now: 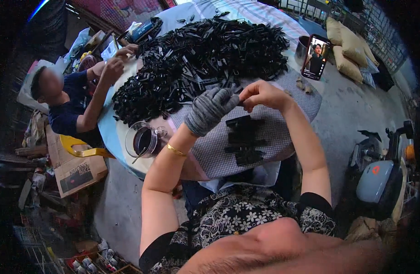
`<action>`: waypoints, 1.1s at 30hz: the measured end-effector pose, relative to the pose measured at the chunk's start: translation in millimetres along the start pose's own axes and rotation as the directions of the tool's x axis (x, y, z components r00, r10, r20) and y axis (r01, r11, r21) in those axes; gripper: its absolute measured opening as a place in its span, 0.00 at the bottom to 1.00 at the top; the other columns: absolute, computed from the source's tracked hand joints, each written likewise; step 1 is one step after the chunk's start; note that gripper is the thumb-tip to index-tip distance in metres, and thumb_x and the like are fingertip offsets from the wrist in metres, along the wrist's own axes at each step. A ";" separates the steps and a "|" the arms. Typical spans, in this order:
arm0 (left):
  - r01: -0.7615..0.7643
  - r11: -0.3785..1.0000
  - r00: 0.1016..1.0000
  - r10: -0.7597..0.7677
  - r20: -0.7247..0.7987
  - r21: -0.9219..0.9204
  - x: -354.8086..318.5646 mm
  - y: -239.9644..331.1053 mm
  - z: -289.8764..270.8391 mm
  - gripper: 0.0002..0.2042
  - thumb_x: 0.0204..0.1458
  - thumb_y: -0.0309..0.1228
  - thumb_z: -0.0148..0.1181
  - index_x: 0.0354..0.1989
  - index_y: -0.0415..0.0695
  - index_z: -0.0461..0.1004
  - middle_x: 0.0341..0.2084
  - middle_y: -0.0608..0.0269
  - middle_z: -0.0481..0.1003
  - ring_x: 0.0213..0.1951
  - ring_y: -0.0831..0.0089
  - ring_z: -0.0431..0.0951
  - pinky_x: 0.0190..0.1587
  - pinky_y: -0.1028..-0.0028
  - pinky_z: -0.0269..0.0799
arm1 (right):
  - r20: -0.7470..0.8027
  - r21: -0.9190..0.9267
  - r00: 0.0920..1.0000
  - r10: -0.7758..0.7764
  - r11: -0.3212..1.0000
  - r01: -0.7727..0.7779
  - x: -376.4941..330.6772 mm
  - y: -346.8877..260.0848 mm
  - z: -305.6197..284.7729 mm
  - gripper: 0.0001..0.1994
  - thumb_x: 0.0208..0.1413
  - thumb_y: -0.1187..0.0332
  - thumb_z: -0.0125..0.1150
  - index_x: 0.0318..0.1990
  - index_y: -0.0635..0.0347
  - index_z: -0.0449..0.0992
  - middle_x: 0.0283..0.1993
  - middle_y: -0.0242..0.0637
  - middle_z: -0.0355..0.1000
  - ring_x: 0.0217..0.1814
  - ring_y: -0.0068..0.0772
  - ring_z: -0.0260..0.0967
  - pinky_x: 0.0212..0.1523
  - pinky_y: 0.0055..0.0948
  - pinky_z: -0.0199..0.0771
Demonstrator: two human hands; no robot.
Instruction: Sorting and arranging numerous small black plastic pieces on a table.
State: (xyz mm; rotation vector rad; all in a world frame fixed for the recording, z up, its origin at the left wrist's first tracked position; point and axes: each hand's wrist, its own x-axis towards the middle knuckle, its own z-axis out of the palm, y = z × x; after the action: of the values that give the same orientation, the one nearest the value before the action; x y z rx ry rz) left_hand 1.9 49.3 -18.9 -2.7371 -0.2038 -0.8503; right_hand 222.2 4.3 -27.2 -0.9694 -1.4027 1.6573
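My left hand, in a grey knit glove, and my bare right hand meet above the near part of a round, cloth-covered table. Their fingers pinch a small dark piece between them; its shape is mostly hidden by the fingertips. Just beyond lies a large heap of small black plastic pieces, spread over most of the table. Closer to me, below my hands, a short stack of black pieces lies side by side on the checked cloth.
A clear glass cup of dark liquid stands left of my forearm. A phone leans against a dark cup at the right. Across the left edge, a co-worker holds both hands near the heap. A grey scooter stands at right.
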 end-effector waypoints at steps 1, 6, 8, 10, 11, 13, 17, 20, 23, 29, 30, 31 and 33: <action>-0.001 1.000 1.000 0.001 -0.001 -0.002 0.7 1.4 -1.4 0.15 0.44 0.27 0.53 0.44 0.52 0.69 0.32 0.60 0.68 0.30 0.63 0.70 0.27 0.71 0.68 | -0.002 0.000 1.000 0.000 1.000 0.000 -0.1 0.0 -1.1 0.09 0.44 0.74 0.60 0.34 0.68 0.75 0.26 0.36 0.72 0.27 0.22 0.69 0.31 0.21 0.70; 0.529 0.823 0.836 -0.464 0.295 -0.207 -5.3 -3.8 10.7 0.14 0.45 0.31 0.58 0.42 0.45 0.70 0.29 0.55 0.74 0.31 0.58 0.75 0.32 0.66 0.71 | -0.166 -0.404 0.965 -0.201 0.907 0.120 6.0 11.2 -6.5 0.08 0.43 0.73 0.60 0.33 0.65 0.75 0.27 0.34 0.72 0.27 0.21 0.69 0.29 0.22 0.71; 0.628 0.760 0.742 -0.522 0.422 -0.165 -4.6 -8.2 12.2 0.12 0.45 0.31 0.57 0.39 0.44 0.70 0.29 0.53 0.74 0.32 0.55 0.75 0.32 0.64 0.70 | -0.181 -0.540 0.947 -0.267 0.831 0.131 5.5 13.9 -0.7 0.08 0.42 0.73 0.60 0.32 0.64 0.75 0.28 0.35 0.72 0.28 0.25 0.70 0.31 0.24 0.70; 0.566 0.810 0.767 -0.447 0.460 -0.157 -3.9 -8.1 9.2 0.12 0.45 0.32 0.58 0.37 0.43 0.70 0.28 0.50 0.74 0.31 0.54 0.75 0.32 0.64 0.69 | -0.059 -0.884 0.851 -0.521 0.424 0.199 7.6 19.7 0.4 0.10 0.38 0.70 0.59 0.31 0.63 0.76 0.28 0.39 0.71 0.31 0.37 0.69 0.32 0.32 0.69; 0.608 0.773 0.736 -0.465 0.491 -0.179 -2.4 -6.6 7.5 0.12 0.44 0.33 0.58 0.36 0.42 0.71 0.28 0.49 0.74 0.32 0.53 0.74 0.33 0.64 0.69 | -0.100 -0.862 0.882 -0.460 0.483 0.155 7.4 20.6 0.7 0.11 0.37 0.69 0.58 0.31 0.62 0.76 0.31 0.42 0.70 0.34 0.43 0.68 0.35 0.34 0.69; 0.610 0.763 0.746 -0.464 0.477 -0.211 -4.0 -4.0 9.3 0.11 0.44 0.33 0.58 0.36 0.42 0.72 0.28 0.49 0.74 0.31 0.53 0.74 0.33 0.64 0.69 | -0.059 -0.884 0.885 -0.462 0.436 0.168 7.1 19.0 2.0 0.10 0.38 0.71 0.58 0.31 0.63 0.76 0.30 0.41 0.70 0.33 0.40 0.69 0.34 0.31 0.69; 0.595 0.743 0.780 -0.442 0.443 -0.307 -7.3 -2.6 13.1 0.11 0.44 0.34 0.58 0.34 0.43 0.73 0.27 0.51 0.74 0.30 0.53 0.74 0.32 0.64 0.69 | -0.004 -0.885 0.901 -0.433 0.420 0.198 5.4 15.1 6.9 0.09 0.40 0.73 0.58 0.32 0.63 0.76 0.29 0.41 0.70 0.31 0.38 0.69 0.32 0.29 0.69; 0.569 0.809 0.746 -0.431 0.508 -0.149 -2.6 -2.6 13.1 0.13 0.45 0.38 0.57 0.36 0.45 0.73 0.27 0.53 0.75 0.30 0.55 0.75 0.31 0.64 0.70 | 0.008 -0.880 0.900 -0.435 0.424 0.212 4.6 15.1 6.0 0.09 0.41 0.73 0.57 0.32 0.62 0.76 0.30 0.40 0.69 0.32 0.38 0.69 0.33 0.30 0.68; 0.508 0.855 0.773 -0.400 0.492 -0.105 0.9 -0.5 9.7 0.13 0.46 0.40 0.55 0.37 0.46 0.72 0.26 0.54 0.75 0.28 0.57 0.75 0.30 0.64 0.70 | 0.008 -0.889 0.920 -0.392 0.418 0.186 7.7 19.8 2.9 0.08 0.42 0.73 0.57 0.33 0.61 0.76 0.31 0.39 0.69 0.34 0.39 0.68 0.34 0.30 0.68; 0.460 0.886 0.779 -0.376 0.501 -0.051 16.1 6.3 -5.9 0.09 0.49 0.37 0.49 0.35 0.49 0.73 0.24 0.56 0.75 0.26 0.58 0.75 0.26 0.62 0.69 | -0.051 -0.914 0.882 -0.468 0.378 0.148 9.0 28.1 0.3 0.08 0.42 0.70 0.59 0.31 0.63 0.76 0.31 0.40 0.70 0.34 0.40 0.68 0.34 0.31 0.68; 0.460 0.886 0.780 -0.378 0.499 -0.048 17.8 6.6 -5.5 0.09 0.49 0.37 0.49 0.35 0.49 0.73 0.24 0.56 0.75 0.26 0.58 0.75 0.26 0.62 0.69 | -0.048 -0.914 0.881 -0.470 0.376 0.150 9.1 27.1 0.1 0.08 0.42 0.70 0.59 0.31 0.63 0.76 0.31 0.40 0.70 0.34 0.40 0.68 0.34 0.31 0.68; 0.431 0.902 0.760 -0.372 0.532 0.015 19.9 6.5 -4.7 0.09 0.49 0.36 0.48 0.34 0.48 0.73 0.24 0.56 0.75 0.26 0.59 0.75 0.25 0.63 0.69 | -0.049 -0.921 0.883 -0.467 0.363 0.141 8.8 26.2 -0.3 0.08 0.42 0.69 0.59 0.30 0.63 0.76 0.30 0.40 0.70 0.34 0.40 0.68 0.34 0.32 0.68; 0.323 0.945 0.812 -0.304 0.497 0.050 22.4 7.5 -4.8 0.09 0.50 0.34 0.46 0.28 0.46 0.73 0.21 0.55 0.74 0.25 0.60 0.76 0.23 0.63 0.69 | -0.055 -0.929 0.883 -0.467 0.349 0.127 6.6 24.3 -1.1 0.08 0.42 0.68 0.60 0.30 0.63 0.76 0.29 0.40 0.70 0.33 0.40 0.68 0.34 0.32 0.68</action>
State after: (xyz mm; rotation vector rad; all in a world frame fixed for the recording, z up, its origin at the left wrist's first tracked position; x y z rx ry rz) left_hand 19.2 41.9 -3.8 -2.9510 -0.7693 -0.1797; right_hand 218.7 7.7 -51.9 -1.3453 -2.1261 0.2587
